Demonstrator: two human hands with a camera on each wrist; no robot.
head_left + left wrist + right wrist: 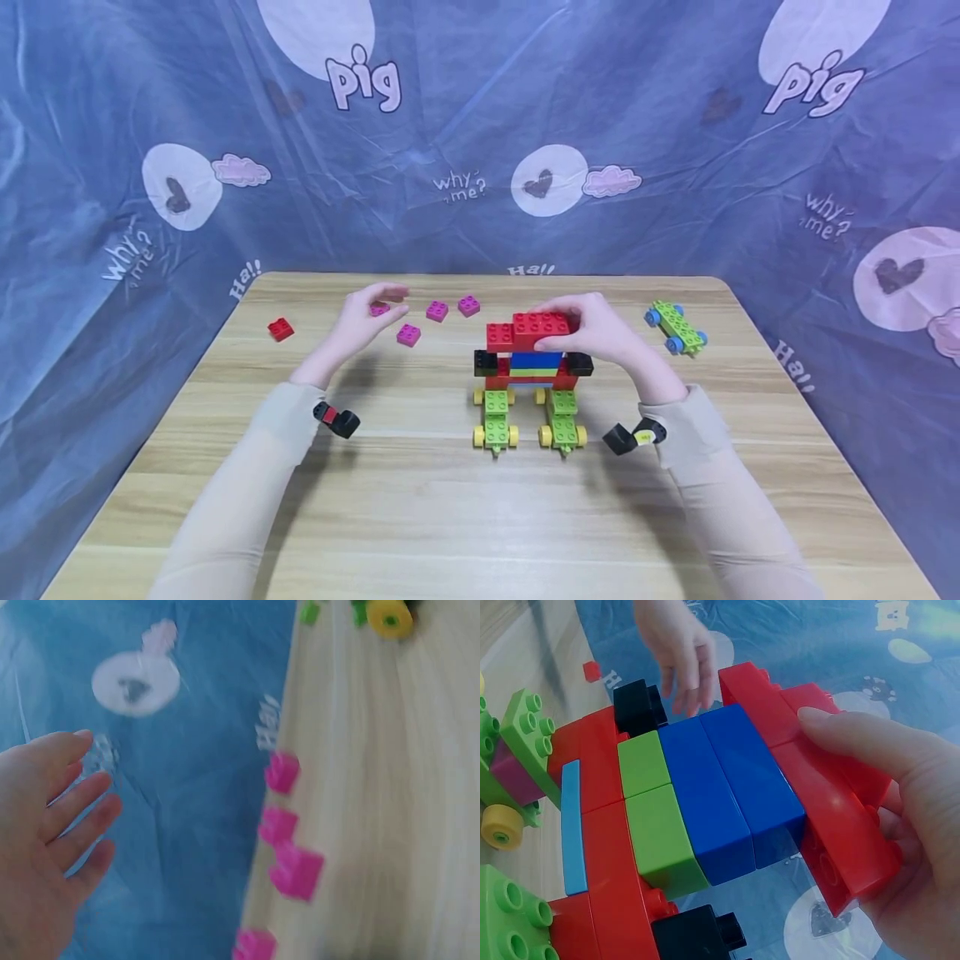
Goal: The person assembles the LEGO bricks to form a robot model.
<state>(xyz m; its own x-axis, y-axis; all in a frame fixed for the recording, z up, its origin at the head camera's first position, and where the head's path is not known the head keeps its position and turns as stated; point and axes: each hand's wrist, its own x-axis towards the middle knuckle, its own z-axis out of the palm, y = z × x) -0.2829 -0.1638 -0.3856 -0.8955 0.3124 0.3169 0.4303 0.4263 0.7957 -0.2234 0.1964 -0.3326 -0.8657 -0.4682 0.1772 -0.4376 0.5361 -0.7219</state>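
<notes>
In the head view, my right hand grips the red bricks at the top of a built-up brick figure, thumb on the near side. Below them come blue bricks, lime green bricks and more red bricks. Black bricks stick out at both sides. The figure stands on two green wheeled bases with yellow wheels. My left hand hovers with relaxed fingers and nothing held, overlapping one of several pink bricks; the left wrist view shows those fingers spread.
A lone red brick lies at the far left of the wooden table. Toward the back right sits a green wheeled base with blue wheels. A blue printed cloth hangs behind and along the table's sides.
</notes>
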